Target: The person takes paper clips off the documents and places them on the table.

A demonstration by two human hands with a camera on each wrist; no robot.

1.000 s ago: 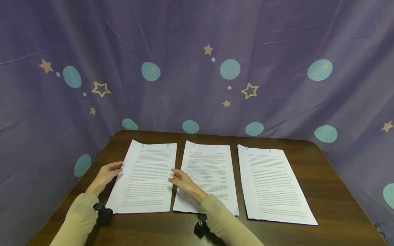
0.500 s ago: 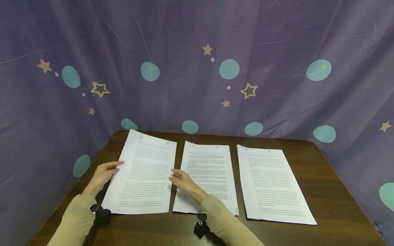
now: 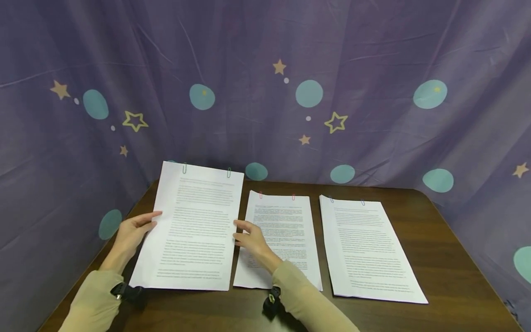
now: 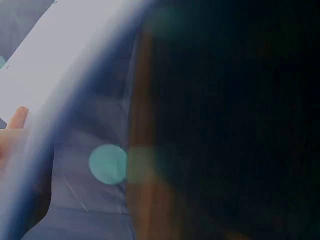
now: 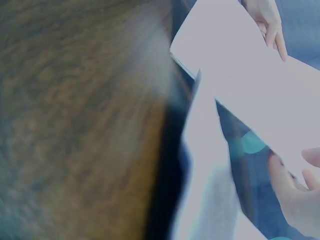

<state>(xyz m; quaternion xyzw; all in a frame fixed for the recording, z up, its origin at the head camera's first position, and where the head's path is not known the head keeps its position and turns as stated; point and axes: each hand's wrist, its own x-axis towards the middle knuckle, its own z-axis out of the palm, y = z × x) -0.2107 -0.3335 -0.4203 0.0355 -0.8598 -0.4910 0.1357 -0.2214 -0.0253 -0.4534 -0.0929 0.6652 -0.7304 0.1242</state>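
Observation:
A stack of printed paper (image 3: 195, 226) with two green paper clips (image 3: 185, 168) on its top edge is raised at its far end, tilted up off the table. My left hand (image 3: 132, 235) pinches its left edge. At the right edge, my right hand (image 3: 254, 240) grips it between thumb and fingers, above the middle paper stack (image 3: 282, 226), which has red clips. In the right wrist view both hands hold opposite edges of the sheets. The left wrist view is mostly dark, with a blurred paper edge and part of a finger (image 4: 19, 118).
A third paper stack (image 3: 373, 253) with blue clips (image 3: 362, 202) lies to the right. All of this is on a dark brown wooden table (image 3: 452, 276). Behind it hangs a purple curtain (image 3: 373, 55) with stars and dots. A black camera is strapped on each wrist.
The left stack's far edge has risen from the table and tilted up toward me. Both hands have come up slightly with it, the left one also shifting left. The other two stacks stay put.

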